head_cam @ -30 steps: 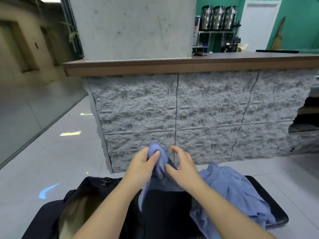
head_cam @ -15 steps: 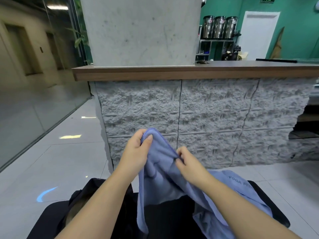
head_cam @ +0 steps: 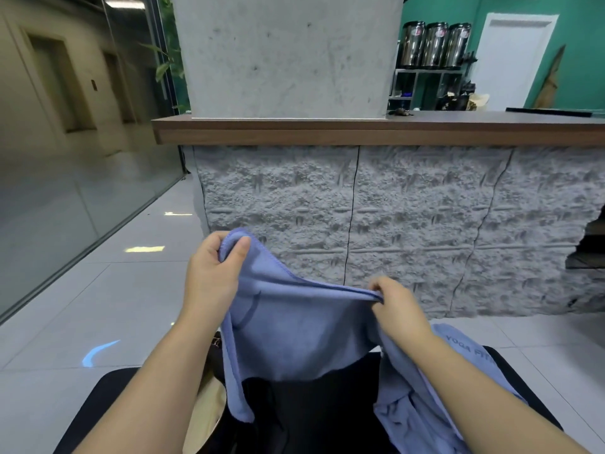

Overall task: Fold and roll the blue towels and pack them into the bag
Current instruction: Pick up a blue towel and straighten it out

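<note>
- Since half a second ago my hands have drawn apart along the towel's top hem; they were close together then, and now the edge runs stretched between them, the head view having also tipped slightly left.
- Head view: my left hand [head_cam: 212, 276] is raised higher, thumb and curled fingers pinching one corner of the blue towel [head_cam: 294, 332].
- My right hand [head_cam: 397, 308] sits lower and to the right, fingers curled and pinching the same hem further along.
- Hem slopes down from left hand to right hand, taut, with dark stitching showing along it.
- Towel body hangs below the hem in a loose sheet; its left side drops in a narrow strip past my left forearm.
- Second blue towel [head_cam: 458, 388] lies crumpled under my right forearm, printed lettering showing near its upper edge; whether it touches the held one I cannot tell.
- Black bag [head_cam: 209, 411] sits under my left forearm, open, pale lining showing inside.
- Both lie on a black mat [head_cam: 88, 417] spread on the white tiled floor [head_cam: 82, 306].
- Ahead: rough grey stone counter [head_cam: 409, 224] with a brown wooden top, three metal urns [head_cam: 435, 44] on a shelf behind it.
</note>
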Demonstrator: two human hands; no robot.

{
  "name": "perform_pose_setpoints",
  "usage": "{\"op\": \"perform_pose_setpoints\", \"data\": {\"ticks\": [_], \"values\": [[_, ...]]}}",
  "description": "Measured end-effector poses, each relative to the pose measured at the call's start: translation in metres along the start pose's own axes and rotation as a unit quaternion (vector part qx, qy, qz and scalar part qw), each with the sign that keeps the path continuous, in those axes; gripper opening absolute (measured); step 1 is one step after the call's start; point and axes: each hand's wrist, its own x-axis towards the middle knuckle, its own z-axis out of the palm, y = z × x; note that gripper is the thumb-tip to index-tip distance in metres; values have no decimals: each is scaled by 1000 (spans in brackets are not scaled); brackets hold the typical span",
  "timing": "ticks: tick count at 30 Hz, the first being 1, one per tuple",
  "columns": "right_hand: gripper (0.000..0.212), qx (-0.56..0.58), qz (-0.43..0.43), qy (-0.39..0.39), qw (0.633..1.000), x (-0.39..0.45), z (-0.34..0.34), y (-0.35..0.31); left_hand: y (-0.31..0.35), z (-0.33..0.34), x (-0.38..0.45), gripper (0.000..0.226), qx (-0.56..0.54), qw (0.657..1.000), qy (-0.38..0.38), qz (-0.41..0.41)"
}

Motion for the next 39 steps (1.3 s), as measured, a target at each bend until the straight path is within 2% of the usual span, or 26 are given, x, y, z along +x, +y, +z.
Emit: {"op": "perform_pose_setpoints", "data": {"ticks": [3, 5, 7, 9, 11, 13, 14, 17, 19, 22, 25, 27, 29, 30, 32, 34, 36, 39], "values": [[21, 80, 49, 9, 996, 4, 2, 14, -11, -12, -4, 16, 46, 998, 31, -2], [23, 105, 45, -17, 993, 2, 4, 8, -20, -12, -10, 17, 71, 997, 2, -4], [22, 124, 10, -37, 992, -3, 7, -9, -27, -7, -20, 34, 72, 997, -40, -10], [27, 151, -39, -38, 987, -12, 14, -30, -32, 2, -29, 48, 68, 992, -109, 15], [29, 171, -70, -53, 981, -22, 21, -50, -35, 13, -39, 56, 90, 970, -222, 30], [30, 178, -100, -73, 976, -27, 27, -63, -37, 23, -48, 50, 165, 935, -312, 45], [30, 173, -120, -79, 974, -28, 29, -66, -39, 25, -50, 40, 201, 922, -325, 56], [32, 139, -171, -96, 971, -29, 32, -65, -38, 26, -58, 15, 219, 922, -315, 51], [29, 128, -180, -98, 970, -29, 31, -59, -41, 25, -60, 16, 200, 928, -312, 30], [27, 48, -171, -100, 979, -26, 31, -45, -37, 22, -59, 20, 156, 950, -272, -5], [28, 37, -101, -83, 991, -23, 32, -26, -25, 19, -57, 21, 91, 978, -187, -4], [26, 48, -37, -65, 996, -20, 33, -13, -20, 16, -53, 20, 13, 994, -101, -37], [20, 45, 16, -65, 997, -16, 33, -1, -20, 13, -46, 18, -44, 996, -27, -72], [16, 33, 29, -71, 997, -14, 32, 4, -21, 12, -43, 16, -40, 996, -15, -82], [10, 16, 25, -87, 996, -11, 31, 9, -27, 11, -43, 16, 3, 995, -34, -90], [14, 39, -2, -106, 994, -9, 29, 5, -33, 12, -48, 21, 43, 992, -79, -94], [18, 64, -38, -121, 990, -10, 28, -8, -35, 16, -55, 27, 83, 983, -143, -83], [14, 82, -83, -100, 988, -14, 29, -31, -36, 31, -64, 44, 119, 961, -245, -40]]}}
